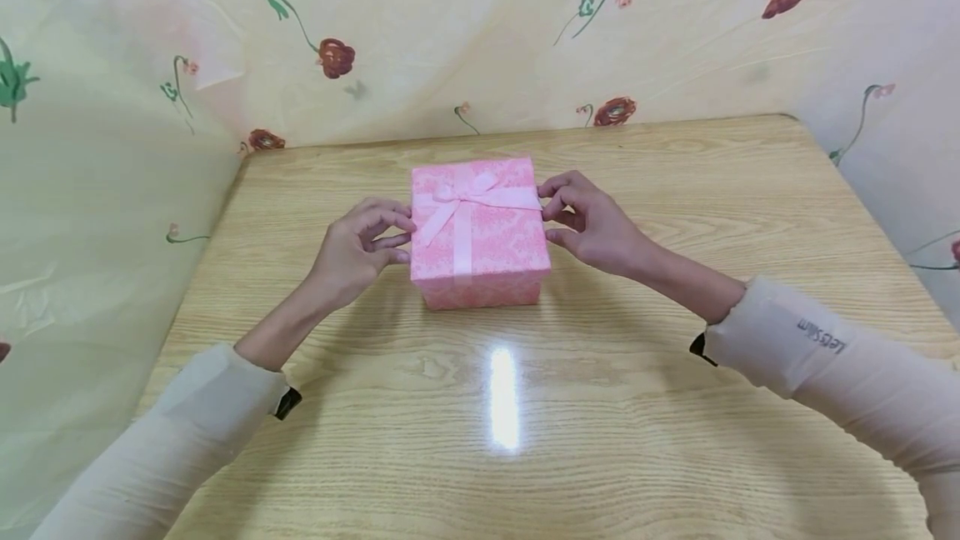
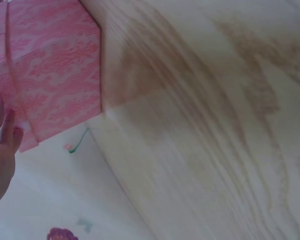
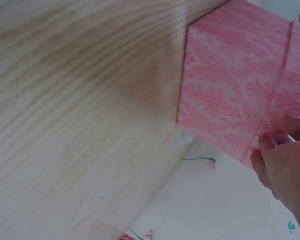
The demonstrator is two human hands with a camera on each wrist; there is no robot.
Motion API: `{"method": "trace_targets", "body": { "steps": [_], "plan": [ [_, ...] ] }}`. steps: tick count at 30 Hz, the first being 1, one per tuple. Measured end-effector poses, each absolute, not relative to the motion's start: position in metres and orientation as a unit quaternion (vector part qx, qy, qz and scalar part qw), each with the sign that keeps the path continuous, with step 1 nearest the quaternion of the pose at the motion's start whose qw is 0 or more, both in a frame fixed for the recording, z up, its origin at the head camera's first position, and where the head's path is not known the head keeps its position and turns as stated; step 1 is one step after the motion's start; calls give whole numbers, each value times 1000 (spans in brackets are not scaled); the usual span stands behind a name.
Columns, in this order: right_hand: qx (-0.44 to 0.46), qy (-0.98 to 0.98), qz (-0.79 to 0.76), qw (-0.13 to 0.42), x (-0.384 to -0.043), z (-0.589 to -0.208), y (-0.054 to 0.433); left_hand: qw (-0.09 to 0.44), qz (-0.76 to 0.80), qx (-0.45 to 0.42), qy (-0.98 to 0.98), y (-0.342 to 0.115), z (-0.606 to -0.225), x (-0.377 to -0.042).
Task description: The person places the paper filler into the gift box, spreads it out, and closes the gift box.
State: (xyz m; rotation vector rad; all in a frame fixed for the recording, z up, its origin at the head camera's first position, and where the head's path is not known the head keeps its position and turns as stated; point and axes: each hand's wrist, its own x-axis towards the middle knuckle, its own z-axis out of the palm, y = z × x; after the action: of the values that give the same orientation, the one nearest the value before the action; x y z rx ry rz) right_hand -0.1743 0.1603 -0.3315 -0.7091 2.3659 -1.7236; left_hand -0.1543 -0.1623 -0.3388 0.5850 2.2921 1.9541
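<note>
A square pink gift box (image 1: pixel 483 296) stands upright on the wooden table, covered by a lid (image 1: pixel 504 244) with a pale pink ribbon and bow (image 1: pixel 465 192). On the box's left, my left hand (image 1: pixel 358 244) grips the lid's side with bent fingers and thumb. My right hand (image 1: pixel 596 226) holds the opposite side of the lid the same way. The left wrist view shows the box's patterned wall (image 2: pixel 65 75) and the lid's edge beside the fingers. In the right wrist view, fingertips and thumb are at the lid's rim (image 3: pixel 285 107). The box's inside is hidden.
The wood-grain table (image 1: pixel 420 440) reaches back to a floral curtain (image 1: pixel 450 40), which also hangs along both sides. A bright light reflection (image 1: pixel 504 398) shows on the tabletop in front of the box. Pale sleeves (image 1: pixel 847 365) cover both forearms.
</note>
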Motion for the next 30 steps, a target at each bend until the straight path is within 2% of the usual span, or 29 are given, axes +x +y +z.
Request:
{"method": "trace_targets", "body": {
  "steps": [14,30],
  "plan": [
    [-244,791,-558,63,-175,-336,159,30,633,191,750,-163,-346,-154],
    [-220,815,-530,77,-177,-336,160,86,658,133,736,-160,-339,-157]
  ]
}}
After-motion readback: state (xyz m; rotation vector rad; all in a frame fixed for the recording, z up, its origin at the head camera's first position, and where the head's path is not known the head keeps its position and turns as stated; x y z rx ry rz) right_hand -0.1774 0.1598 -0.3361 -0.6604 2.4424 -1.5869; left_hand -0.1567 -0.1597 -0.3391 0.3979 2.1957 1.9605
